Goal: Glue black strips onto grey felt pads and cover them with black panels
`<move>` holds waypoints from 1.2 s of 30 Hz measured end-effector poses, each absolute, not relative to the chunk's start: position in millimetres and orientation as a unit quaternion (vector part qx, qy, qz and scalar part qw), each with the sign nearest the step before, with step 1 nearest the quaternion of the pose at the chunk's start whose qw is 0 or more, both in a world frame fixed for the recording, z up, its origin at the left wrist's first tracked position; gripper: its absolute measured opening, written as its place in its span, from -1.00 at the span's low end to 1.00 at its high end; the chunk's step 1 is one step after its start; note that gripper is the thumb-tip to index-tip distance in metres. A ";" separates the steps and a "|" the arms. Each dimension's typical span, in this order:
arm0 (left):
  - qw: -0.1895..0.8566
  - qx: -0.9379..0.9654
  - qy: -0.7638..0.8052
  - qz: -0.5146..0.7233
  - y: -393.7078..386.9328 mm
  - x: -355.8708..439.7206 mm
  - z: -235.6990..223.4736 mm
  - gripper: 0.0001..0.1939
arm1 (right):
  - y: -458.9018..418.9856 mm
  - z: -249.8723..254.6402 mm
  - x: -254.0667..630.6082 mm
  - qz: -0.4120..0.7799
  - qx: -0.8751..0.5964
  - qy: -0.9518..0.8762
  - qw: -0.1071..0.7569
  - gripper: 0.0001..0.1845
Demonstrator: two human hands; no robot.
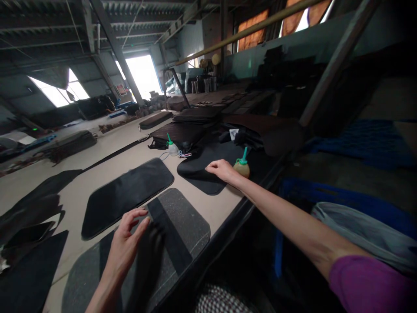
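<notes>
The pale table (pixel 211 208) runs under both your hands and stretches well beyond them. Below your left grip lies the grey speckled panel (pixel 177 234), flat near the table's front edge, with dark strips across it. Under and around your right grip spreads the black sheet (pixel 208 152), its rounded near corner just in front of your fingers. The smooth black panel (pixel 127 195) lies just beyond your left grip, between the grey speckled panel and a dark bundle (pixel 182 134) farther off. The brown-topped stack (pixel 267 126) sits past your right grip, beyond the black sheet. Your left hand (pixel 130 230) is partly open, its fingers curled and the thumb apart from them, with a gap between and nothing visible in it. Your right hand (pixel 221 169) has thumb and fingertips brought together low at the black sheet; you cannot tell from this view whether they pinch it. Just beside your right wrist, on its far side, stands the yellowish bottle (pixel 242 168) with its green nozzle upright. The smaller whitish bottle (pixel 173 148), also green-nozzled, stands beyond both grips, near the dark bundle. Smallest is the white label (pixel 233 134), past your right grip.
</notes>
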State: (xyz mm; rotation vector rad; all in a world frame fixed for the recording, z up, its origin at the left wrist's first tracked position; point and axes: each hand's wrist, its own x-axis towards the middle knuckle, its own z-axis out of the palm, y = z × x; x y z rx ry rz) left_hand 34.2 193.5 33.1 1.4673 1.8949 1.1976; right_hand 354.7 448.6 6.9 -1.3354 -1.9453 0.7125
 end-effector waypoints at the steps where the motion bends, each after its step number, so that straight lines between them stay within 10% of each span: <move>1: 0.235 0.531 0.684 0.441 194.5 37.0 33.0 -0.55 | 448.4 7.6 354.8 0.271 -0.513 -0.744 0.332 -0.75; 17: 0.363 0.459 0.636 0.502 223.6 87.3 43.2 -0.56 | 425.6 41.9 337.8 0.242 -0.462 -0.733 0.436 -0.81; 27: 0.618 0.250 0.476 0.574 280.7 146.7 53.9 -0.43 | 360.6 32.6 307.0 0.176 -0.341 -0.794 0.472 -0.91; 36: 0.496 0.302 0.556 0.595 304.0 139.4 36.0 -0.55 | 319.2 28.6 291.8 0.251 -0.275 -0.810 0.453 -0.89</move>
